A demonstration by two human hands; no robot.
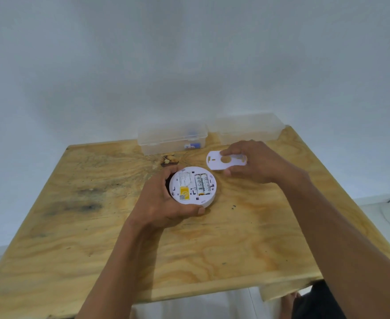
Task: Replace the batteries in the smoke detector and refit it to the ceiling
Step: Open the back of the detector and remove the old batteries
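A plywood table [120,226] stands against a plain white wall [189,54]. At its far edge sit two clear plastic boxes: the left box [172,139] holds a small blue-and-white item, the right box [247,128] looks empty. The left hand [164,203] grips the white smoke detector [193,186], back upward, two batteries [202,184] seated, their print unreadable, beside a yellow label [184,192]. The right hand [258,163] pinches the white mounting plate [224,160].

1 round white plastic smoke detector [193,186] holding 2 white batteries [202,184], 1 white mounting plate [224,160], 2 clear plastic boxes [172,138].
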